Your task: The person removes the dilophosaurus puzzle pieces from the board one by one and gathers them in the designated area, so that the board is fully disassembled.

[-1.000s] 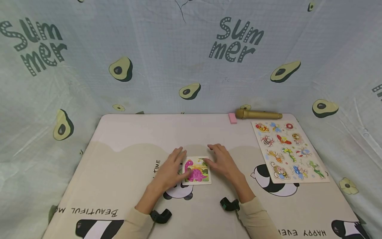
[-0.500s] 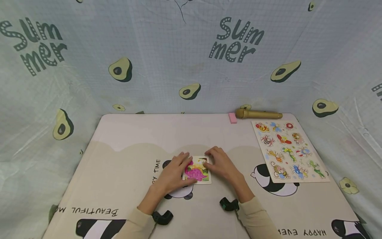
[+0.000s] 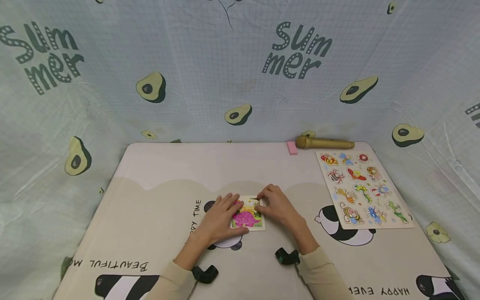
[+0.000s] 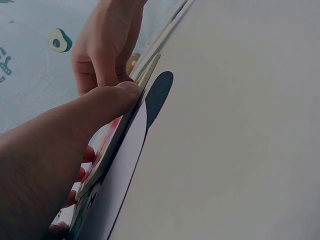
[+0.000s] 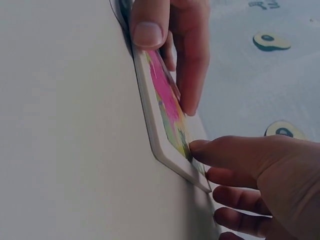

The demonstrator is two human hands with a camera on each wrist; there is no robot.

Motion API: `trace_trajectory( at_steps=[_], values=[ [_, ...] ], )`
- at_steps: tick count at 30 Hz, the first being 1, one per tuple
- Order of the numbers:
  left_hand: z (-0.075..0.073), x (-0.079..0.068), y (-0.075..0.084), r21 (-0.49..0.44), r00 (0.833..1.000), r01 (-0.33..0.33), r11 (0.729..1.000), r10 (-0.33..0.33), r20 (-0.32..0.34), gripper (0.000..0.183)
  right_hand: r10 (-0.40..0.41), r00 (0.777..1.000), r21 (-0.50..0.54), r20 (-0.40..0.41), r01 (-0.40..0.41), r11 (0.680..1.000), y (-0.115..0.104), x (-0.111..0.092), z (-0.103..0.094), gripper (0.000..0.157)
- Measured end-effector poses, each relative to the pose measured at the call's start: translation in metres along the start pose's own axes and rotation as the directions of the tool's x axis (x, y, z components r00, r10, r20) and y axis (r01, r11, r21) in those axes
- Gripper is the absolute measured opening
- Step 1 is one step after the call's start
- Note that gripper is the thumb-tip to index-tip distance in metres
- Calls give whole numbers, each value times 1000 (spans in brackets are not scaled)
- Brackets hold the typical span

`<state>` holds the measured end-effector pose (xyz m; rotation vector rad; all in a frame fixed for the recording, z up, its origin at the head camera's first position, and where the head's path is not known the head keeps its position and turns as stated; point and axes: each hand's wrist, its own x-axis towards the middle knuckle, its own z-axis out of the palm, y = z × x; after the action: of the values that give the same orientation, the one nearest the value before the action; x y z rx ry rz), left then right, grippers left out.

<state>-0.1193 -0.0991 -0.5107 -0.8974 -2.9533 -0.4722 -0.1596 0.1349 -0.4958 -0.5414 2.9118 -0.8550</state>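
A small square jigsaw puzzle [image 3: 245, 219] with a pink dinosaur and a pale frame lies on the table in the head view. My left hand [image 3: 217, 218] spans its left side, thumb at the near edge and fingers toward the far edge. From the other side, my right hand [image 3: 279, 206] has its thumb and forefinger at the upper right corner. In the right wrist view, the right thumb [image 5: 202, 149] touches the picture by the frame [image 5: 157, 130], while the other fingers curl beside the edge. The right fingertips hide part of that corner.
A large board of cartoon insects [image 3: 361, 191] lies at the table's right. Behind it are a gold-brown microphone-shaped thing [image 3: 324, 143] and a pink block [image 3: 292, 148]. Avocado-print curtains [image 3: 187, 62] surround the panda-print table cover [image 3: 157, 216].
My left hand has slid slightly right over the puzzle, its thumb moving from the picture to the near edge. The right thumb and forefinger have drawn closer together at the corner.
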Motion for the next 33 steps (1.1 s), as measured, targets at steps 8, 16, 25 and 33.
trace_trajectory(
  at_steps=[8,16,25,33],
  values=[
    [1,0,3,-8,1000,7,1000,-7,1,78,51,998,85,27,-53,995,-4,-2,-2,25],
    [7,1,5,14,1000,17,1000,-17,-5,77,59,996,109,64,-66,992,-3,0,3,22],
    [5,1,6,21,1000,13,1000,-13,-1,75,79,993,124,90,-89,988,-5,0,3,22],
    [2,1,7,23,1000,13,1000,-13,8,74,82,993,145,91,-94,985,-4,1,3,25]
  ],
)
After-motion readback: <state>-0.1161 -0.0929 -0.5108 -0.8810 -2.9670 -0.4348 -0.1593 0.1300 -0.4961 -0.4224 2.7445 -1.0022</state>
